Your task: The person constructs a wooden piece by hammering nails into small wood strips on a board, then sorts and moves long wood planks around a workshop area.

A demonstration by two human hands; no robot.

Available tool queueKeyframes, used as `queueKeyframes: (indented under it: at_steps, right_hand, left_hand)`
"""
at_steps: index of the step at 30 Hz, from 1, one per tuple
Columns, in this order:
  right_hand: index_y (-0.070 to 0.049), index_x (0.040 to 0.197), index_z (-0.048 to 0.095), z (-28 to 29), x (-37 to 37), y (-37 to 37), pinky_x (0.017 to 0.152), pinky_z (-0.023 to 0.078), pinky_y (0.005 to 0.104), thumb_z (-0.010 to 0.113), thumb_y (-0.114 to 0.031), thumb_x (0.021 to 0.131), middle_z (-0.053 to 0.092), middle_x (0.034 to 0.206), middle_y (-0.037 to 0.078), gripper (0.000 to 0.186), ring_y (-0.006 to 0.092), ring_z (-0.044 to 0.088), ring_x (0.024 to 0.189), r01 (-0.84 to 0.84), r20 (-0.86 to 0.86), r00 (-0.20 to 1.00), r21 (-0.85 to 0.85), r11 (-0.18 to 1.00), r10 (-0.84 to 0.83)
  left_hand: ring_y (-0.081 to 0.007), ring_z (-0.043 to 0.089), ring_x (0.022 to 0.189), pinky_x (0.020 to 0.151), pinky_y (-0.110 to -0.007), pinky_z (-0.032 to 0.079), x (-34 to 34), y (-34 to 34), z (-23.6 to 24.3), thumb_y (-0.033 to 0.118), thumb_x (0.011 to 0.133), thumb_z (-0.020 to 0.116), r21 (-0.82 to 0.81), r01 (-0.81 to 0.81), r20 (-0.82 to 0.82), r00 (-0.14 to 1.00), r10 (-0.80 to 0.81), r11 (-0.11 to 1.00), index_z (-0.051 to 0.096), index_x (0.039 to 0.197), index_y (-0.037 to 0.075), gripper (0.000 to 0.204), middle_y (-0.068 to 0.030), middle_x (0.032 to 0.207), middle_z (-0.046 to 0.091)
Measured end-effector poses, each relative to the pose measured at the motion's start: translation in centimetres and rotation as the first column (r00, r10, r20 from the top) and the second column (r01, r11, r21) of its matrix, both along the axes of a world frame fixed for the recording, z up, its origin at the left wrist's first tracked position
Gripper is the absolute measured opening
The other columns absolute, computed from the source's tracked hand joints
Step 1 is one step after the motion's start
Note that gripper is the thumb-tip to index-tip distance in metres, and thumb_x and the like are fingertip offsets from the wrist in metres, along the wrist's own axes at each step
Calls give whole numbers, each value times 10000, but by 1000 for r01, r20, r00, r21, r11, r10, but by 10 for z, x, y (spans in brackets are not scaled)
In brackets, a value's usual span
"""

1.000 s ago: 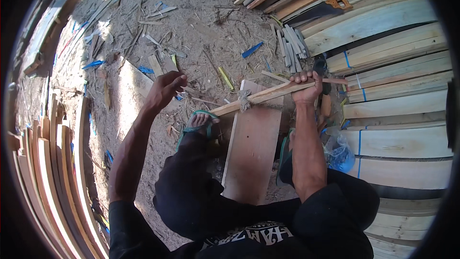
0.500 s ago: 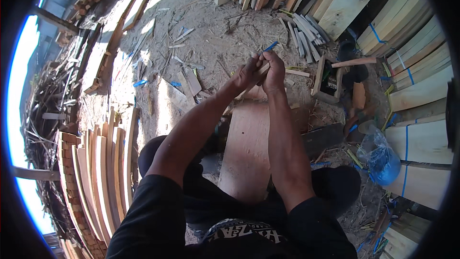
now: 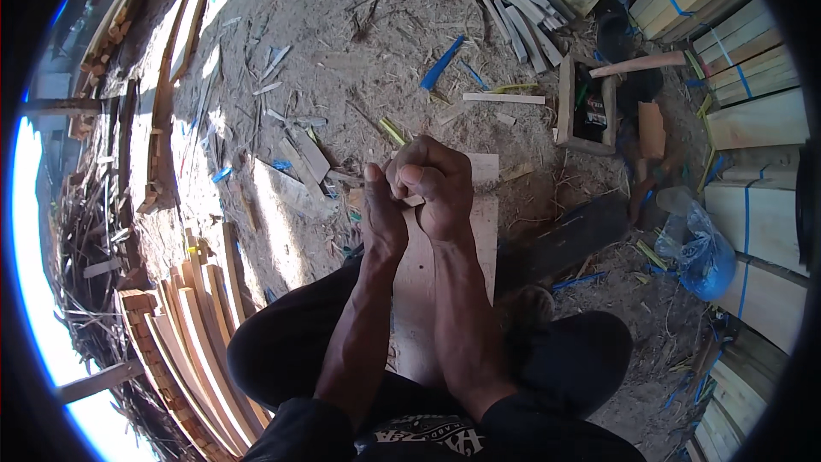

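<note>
My two hands are brought together over a long pale wooden board [image 3: 421,291] that runs between my legs. My right hand [image 3: 440,184] is curled into a fist, its thumb bent over the fingers. Beside it and touching it is my left hand [image 3: 385,218], thumb pointing up, its fingers mostly hidden. A small pale edge of a piece of wood [image 3: 414,201] shows between the palms; the rest of it is covered by my hands. A dark hole is visible in the board just below my wrists.
An open wooden box [image 3: 564,111] with dark items stands at the right, a wooden handle [image 3: 641,63] across it. Grey sticks [image 3: 526,21], a blue strip [image 3: 443,62] and offcuts [image 3: 306,154] litter the ground. Upright slats [image 3: 201,325] stand left; strapped planks [image 3: 761,222] line the right.
Both hands have drawn back toward my body and sit lower in the picture, forearms closer together. The piece of wood between them is now mostly covered. My view has shifted slightly.
</note>
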State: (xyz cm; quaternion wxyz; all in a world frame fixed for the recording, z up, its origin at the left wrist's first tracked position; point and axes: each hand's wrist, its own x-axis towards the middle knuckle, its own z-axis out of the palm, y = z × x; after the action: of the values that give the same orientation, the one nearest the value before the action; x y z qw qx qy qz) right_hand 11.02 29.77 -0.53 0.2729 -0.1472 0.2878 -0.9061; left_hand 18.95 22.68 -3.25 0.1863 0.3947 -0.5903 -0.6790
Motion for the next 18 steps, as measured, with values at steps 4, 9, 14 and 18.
queueKeyframes:
  at_steps: [4,9,14,18]
  right_hand:
    - [-22,721,581,-8,-3,-8,514,368,247,595,-124,811,571,620,30,136,59,458,544,107,60,993,-11,994,-106]
    - [-16,706,578,17,14,-35,494,374,250,617,-127,814,548,582,18,159,59,463,530,135,20,990,81,988,-137]
    - [-13,695,567,29,13,-63,467,344,245,585,-87,836,526,559,10,160,49,438,498,181,-32,983,134,974,-178]
    - [-9,682,568,10,-8,-42,474,403,272,589,-110,831,550,577,63,181,109,479,478,206,56,976,62,977,-209]
  left_hand:
    - [-142,518,822,716,-300,429,-1,-11,-3,669,987,262,6,42,86,995,-43,999,583,1020,32,715,-39,931,569]
    - [-128,511,859,803,-311,418,11,-53,-11,596,1010,349,137,183,-369,921,-121,974,560,933,94,550,-22,873,540]
    - [-145,538,867,821,-319,437,6,-80,-15,595,1006,366,-165,85,-267,955,-127,983,552,1004,95,534,-32,930,564]
    - [-135,546,847,660,-294,449,-26,-48,-20,650,981,364,121,104,-256,964,-70,987,549,1156,21,679,-40,1014,579]
